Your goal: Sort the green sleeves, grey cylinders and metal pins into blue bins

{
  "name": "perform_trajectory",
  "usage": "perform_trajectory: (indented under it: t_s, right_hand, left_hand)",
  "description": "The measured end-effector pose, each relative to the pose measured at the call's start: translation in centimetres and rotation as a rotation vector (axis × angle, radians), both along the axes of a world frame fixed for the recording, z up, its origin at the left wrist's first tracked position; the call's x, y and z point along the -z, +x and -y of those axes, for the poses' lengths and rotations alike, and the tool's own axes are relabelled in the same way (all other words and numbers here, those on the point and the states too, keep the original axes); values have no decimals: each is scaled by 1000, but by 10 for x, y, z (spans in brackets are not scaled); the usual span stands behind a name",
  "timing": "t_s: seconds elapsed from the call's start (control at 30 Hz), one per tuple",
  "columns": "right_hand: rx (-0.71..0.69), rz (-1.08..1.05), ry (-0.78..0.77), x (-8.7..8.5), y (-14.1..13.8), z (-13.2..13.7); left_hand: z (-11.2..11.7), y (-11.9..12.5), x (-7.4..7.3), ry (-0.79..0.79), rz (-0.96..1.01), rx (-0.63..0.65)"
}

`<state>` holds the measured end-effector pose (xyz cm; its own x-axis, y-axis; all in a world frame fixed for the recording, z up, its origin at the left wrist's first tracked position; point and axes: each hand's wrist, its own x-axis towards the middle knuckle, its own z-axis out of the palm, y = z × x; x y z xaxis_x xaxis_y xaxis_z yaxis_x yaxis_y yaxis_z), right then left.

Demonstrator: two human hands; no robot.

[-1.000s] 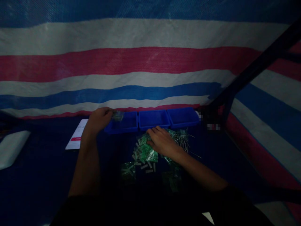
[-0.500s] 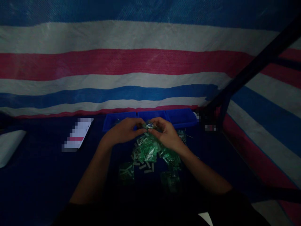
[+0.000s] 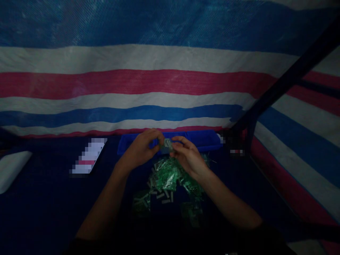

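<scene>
My left hand (image 3: 142, 147) and my right hand (image 3: 187, 156) meet above a heap of small green packets (image 3: 170, 177) on the dark blue table. Both pinch one small clear packet (image 3: 167, 143) between their fingertips, held up in front of the blue trays (image 3: 207, 140). The heap holds several green bags and short pale pieces, some scattered toward me. In the dim light I cannot make out what is inside the packet.
A row of blue trays lines the table's far edge under a red, white and blue striped tarp (image 3: 159, 81). A white card (image 3: 89, 157) lies at the left, a pale flat object (image 3: 12, 170) at the far left. A dark bar (image 3: 281, 85) slants at the right.
My left hand came back from the left tray and met my right hand, which lifted a packet off the heap. Both now hold it slightly higher.
</scene>
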<state>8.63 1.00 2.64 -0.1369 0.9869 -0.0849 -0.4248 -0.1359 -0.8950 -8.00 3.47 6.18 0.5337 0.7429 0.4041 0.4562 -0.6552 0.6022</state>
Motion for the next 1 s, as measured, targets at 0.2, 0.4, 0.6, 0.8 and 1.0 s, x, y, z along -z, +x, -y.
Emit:
perform_trajectory:
  t_s: [0.2,0.4,0.6,0.8,1.0]
  right_hand:
    - [335,395,317,-3,5,3]
    - [395,798,643,0,6,12]
    - [381,1069,833,0,6,17]
    - [347,1114,776,11,2,14]
    - [-146,1425,756,32,-8,15]
  left_hand:
    - [-4,-3,9,-139,-6,-59]
    - [-3,-1,10,-619,268,-16]
    - [-3,1,6,-768,417,0]
    - [-12,-17,8,-601,364,-161]
    - [-22,-55,11,-408,234,-428]
